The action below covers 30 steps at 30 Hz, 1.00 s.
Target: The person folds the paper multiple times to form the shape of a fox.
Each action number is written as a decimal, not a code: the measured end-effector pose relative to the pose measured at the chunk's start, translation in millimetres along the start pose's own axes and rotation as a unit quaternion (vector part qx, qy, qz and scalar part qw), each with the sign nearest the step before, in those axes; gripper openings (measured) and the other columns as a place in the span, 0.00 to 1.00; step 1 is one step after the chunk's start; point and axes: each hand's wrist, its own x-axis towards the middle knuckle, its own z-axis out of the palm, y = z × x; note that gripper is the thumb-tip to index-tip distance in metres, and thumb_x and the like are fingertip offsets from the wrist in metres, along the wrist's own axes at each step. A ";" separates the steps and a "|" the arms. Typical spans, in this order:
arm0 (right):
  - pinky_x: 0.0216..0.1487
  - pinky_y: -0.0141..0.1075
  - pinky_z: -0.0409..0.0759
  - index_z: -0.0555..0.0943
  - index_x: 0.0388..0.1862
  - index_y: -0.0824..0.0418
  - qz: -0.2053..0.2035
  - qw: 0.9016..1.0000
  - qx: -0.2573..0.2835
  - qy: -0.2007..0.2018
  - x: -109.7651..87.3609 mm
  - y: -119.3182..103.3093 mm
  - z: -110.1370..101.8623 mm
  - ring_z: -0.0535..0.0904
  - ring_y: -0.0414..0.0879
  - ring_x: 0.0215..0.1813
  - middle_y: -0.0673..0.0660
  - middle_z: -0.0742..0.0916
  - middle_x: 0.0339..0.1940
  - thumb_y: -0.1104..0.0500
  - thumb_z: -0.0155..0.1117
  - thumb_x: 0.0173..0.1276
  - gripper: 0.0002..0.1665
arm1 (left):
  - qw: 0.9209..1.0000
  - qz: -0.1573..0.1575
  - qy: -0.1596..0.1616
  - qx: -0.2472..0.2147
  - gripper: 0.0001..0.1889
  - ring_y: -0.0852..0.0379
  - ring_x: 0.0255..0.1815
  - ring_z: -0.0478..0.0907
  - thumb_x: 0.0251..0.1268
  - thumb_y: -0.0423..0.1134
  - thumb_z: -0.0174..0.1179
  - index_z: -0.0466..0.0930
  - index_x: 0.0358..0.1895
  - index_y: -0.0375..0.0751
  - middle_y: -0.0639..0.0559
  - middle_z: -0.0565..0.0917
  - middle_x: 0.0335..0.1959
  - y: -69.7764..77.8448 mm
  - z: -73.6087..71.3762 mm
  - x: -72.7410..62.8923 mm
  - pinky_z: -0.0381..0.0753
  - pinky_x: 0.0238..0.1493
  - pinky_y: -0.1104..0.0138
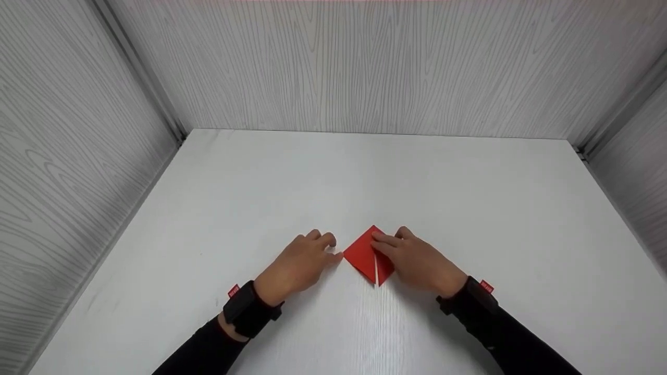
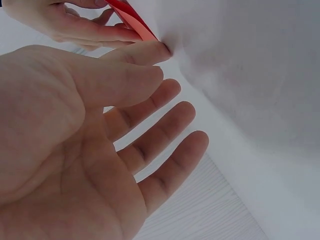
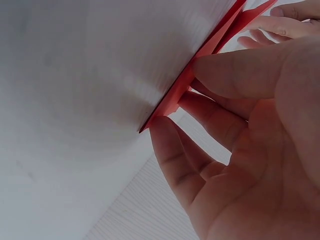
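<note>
A red sheet of paper, folded into a small diamond, lies on the white table with a narrow slit between two flaps at its near side. My right hand presses on the paper's right part, its fingertips near the top corner. In the right wrist view, the thumb and fingers touch the red paper from the side facing the palm. Beside the left corner, my left hand has loosely bent fingers. One fingertip of it reaches the paper's edge in the left wrist view.
The white table extends around the paper. A grey wood-grain panel rises behind it, with similar panels on the left and right. Black bands sit on both wrists.
</note>
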 end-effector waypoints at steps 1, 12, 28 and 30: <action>0.46 0.38 0.87 0.79 0.71 0.66 -0.002 1.000 0.001 0.004 -0.4 -0.1 0.0 0.78 0.57 0.50 0.62 0.84 0.71 0.74 0.70 0.64 0.35 | 1.000 -0.001 0.000 -0.009 0.18 0.48 0.52 0.79 0.71 0.29 0.67 0.90 0.60 0.48 0.48 0.82 0.55 -1.1 -0.8 0.6 0.84 0.47 0.61; 0.44 0.37 0.84 0.80 0.70 0.66 -0.017 1.000 -0.009 0.018 -0.4 2.0 1.4 0.77 0.56 0.47 0.62 0.84 0.70 0.74 0.70 0.63 0.34 | 0.972 -0.089 0.046 -0.215 0.04 0.47 0.41 0.85 0.69 0.26 0.68 0.87 0.41 0.37 0.44 0.87 0.37 -13.0 0.4 23.6 0.86 0.43 0.57; 0.41 0.34 0.81 0.80 0.71 0.65 -0.007 1.000 0.013 0.009 -0.2 3.3 2.3 0.74 0.53 0.47 0.61 0.83 0.71 0.75 0.68 0.66 0.34 | 0.948 -0.189 0.015 -0.257 0.13 0.53 0.34 0.78 0.64 0.41 0.77 0.83 0.28 0.39 0.51 0.77 0.27 5.9 8.4 70.8 0.75 0.31 0.64; 0.40 0.34 0.81 0.81 0.71 0.65 -0.013 1.000 0.008 0.016 -0.5 4.3 2.6 0.75 0.54 0.46 0.61 0.84 0.71 0.75 0.68 0.65 0.33 | 0.947 -0.197 0.011 -0.255 0.14 0.54 0.33 0.78 0.63 0.42 0.77 0.82 0.27 0.40 0.52 0.77 0.26 7.1 6.9 72.3 0.73 0.29 0.65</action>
